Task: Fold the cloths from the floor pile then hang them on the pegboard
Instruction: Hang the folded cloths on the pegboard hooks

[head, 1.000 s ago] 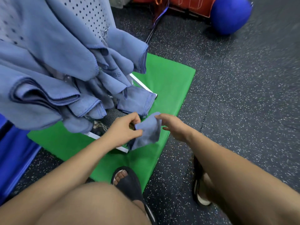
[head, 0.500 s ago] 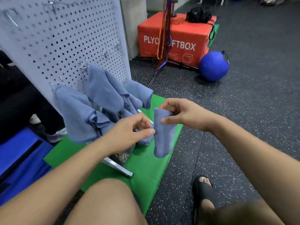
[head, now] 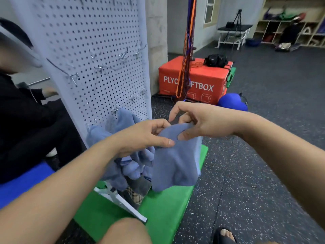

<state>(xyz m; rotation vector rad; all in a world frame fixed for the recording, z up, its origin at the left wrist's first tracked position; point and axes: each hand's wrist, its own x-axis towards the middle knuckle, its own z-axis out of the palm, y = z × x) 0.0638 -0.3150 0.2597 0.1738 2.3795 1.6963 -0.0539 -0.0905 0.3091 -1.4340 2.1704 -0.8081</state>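
Note:
A folded blue cloth (head: pixel 175 162) hangs in the air in front of the white pegboard (head: pixel 98 55). My left hand (head: pixel 144 136) pinches its upper left edge with thumb and fingers. My right hand (head: pixel 202 120) grips its top fold, thumb in front. Several blue cloths (head: pixel 121 120) hang from hooks low on the pegboard, partly hidden behind my left hand. Bare metal hooks (head: pixel 123 56) stick out higher up the board.
The pegboard stands on a green mat (head: pixel 163 208) over speckled dark floor. A person in black (head: pixel 26 117) sits at the left. A red box (head: pixel 193 80) with hanging cords and a blue ball (head: pixel 232 103) lie behind. My knee (head: pixel 124 231) and sandalled foot (head: pixel 226 235) show below.
Both hands have lifted the folded cloth up from near the mat to the height of the pegboard's lower hooks. My view has risen from the floor to the board.

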